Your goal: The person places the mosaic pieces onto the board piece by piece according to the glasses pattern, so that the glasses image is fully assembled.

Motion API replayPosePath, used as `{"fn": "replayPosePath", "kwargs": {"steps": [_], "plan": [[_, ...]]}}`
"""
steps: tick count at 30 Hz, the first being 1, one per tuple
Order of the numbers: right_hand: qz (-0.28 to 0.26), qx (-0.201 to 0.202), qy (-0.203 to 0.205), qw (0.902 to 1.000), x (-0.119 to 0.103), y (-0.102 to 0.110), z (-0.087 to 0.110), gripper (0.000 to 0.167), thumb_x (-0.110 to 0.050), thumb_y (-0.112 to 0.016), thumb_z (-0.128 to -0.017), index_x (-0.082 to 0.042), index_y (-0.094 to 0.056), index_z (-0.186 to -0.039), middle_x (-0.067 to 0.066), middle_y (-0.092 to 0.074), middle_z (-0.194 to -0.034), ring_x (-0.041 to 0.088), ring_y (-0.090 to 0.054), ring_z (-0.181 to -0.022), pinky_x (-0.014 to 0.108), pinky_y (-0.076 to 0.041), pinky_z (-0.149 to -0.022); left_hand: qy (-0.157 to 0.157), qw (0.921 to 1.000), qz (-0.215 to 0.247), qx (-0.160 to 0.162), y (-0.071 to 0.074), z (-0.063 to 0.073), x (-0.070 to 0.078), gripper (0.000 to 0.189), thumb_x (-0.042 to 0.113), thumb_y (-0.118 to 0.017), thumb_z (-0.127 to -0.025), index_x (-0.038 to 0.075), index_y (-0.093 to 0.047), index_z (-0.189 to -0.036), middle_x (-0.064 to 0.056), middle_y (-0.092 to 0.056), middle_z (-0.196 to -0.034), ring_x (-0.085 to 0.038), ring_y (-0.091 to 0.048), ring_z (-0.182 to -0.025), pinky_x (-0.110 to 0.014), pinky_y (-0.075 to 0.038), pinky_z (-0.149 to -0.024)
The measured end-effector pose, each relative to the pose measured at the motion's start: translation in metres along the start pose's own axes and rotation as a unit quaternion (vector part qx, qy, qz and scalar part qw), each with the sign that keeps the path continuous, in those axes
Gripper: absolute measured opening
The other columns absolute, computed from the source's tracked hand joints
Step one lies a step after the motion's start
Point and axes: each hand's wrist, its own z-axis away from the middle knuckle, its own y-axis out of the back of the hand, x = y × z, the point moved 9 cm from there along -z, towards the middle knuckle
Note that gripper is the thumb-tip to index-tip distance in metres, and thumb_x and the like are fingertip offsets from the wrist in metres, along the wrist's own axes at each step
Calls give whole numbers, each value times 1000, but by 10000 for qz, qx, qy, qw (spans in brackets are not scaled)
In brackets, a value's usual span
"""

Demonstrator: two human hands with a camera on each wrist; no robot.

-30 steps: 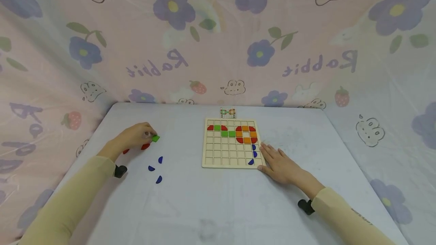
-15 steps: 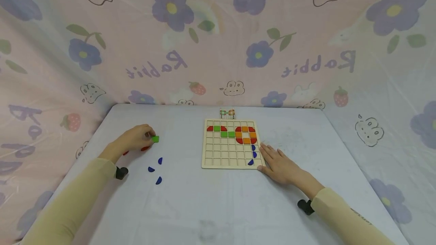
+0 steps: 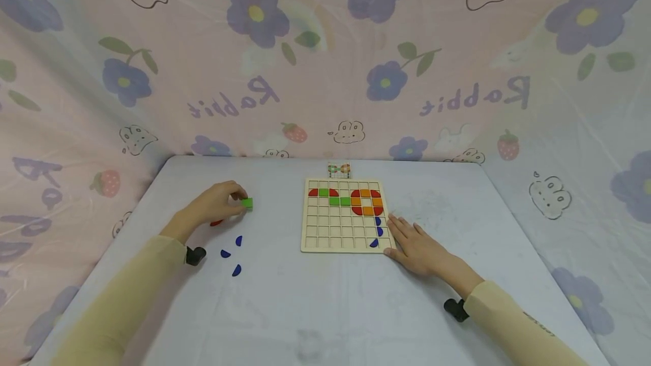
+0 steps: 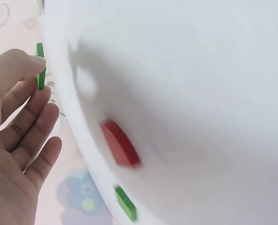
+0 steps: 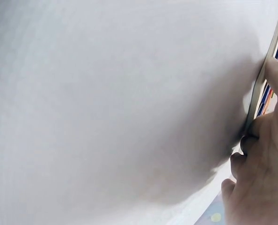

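Between thumb and fingertips, my left hand [image 3: 218,201] pinches a green square tile [image 3: 247,203], held above the table left of the board. The left wrist view shows that green tile [image 4: 40,66] edge-on, with a red rounded piece [image 4: 121,144] and another green piece [image 4: 126,204] lying below. My right hand [image 3: 419,246] lies flat with straight fingers, touching the right edge of the wooden grid board [image 3: 325,227]. Red, orange and green pieces sit in the board's upper cells, and blue half-round pieces [image 3: 379,231] down its right side.
Several loose blue half-round pieces [image 3: 226,253] lie on the white table [image 3: 285,304] near my left wrist. A small pattern card [image 3: 339,170] stands just behind the board. A patterned cloth [image 3: 325,61] hangs around the table's back and sides.
My left hand has lifted slightly and moved right with the green tile, away from the red pieces. My right hand has stayed at the board's edge.
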Motion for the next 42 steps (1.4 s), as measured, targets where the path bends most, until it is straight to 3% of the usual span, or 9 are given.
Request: {"fn": "replayPosePath", "kwargs": {"steps": [11,19,28,34,42], "plan": [[8,-43,-34,10000,1,0,1,79,-48,-50,-108,3,-24,-162,21,-20,-170,44,-21,-155,65,-18,-122,-389,9968,685,148,-6,-32,42,29,11,-78,-91,4,-71,-119,-8,-70,-115,-29,-62,-110,-50,-52,-97],[11,-54,-110,9999,2,3,0,77,-45,-52,-108,3,-24,-162,21,-20,-170,44,-21,-155,64,-17,-123,-632,9956,675,158,-17,-58,71,28,12,-80,-90,5,-72,-117,-5,-70,-112,-25,-64,-108,-45,-53,-98],[36,-58,-105,9999,6,-2,-2,79,-47,-52,-107,2,-24,-163,20,-19,-171,43,-21,-156,64,-18,-123,-912,9943,530,-165,-36,-82,99,29,13,-79,-92,5,-72,-118,-5,-70,-114,-25,-64,-109,-44,-53,-99],[46,-103,-125,9999,8,-6,-3,81,-48,-52,-107,1,-22,-163,19,-19,-171,42,-20,-156,64,-17,-123,-893,9949,248,-389,-51,-92,110,28,18,-78,-94,7,-73,-119,-3,-70,-114,-23,-63,-108,-41,-53,-98],[50,-130,-105,9998,5,-6,-3,82,-50,-51,-107,1,-22,-163,19,-19,-171,41,-19,-156,64,-17,-123,-673,9957,-14,-636,-67,-100,113,31,27,-77,-96,10,-73,-121,-2,-70,-114,-21,-64,-107,-39,-54,-96]]}}
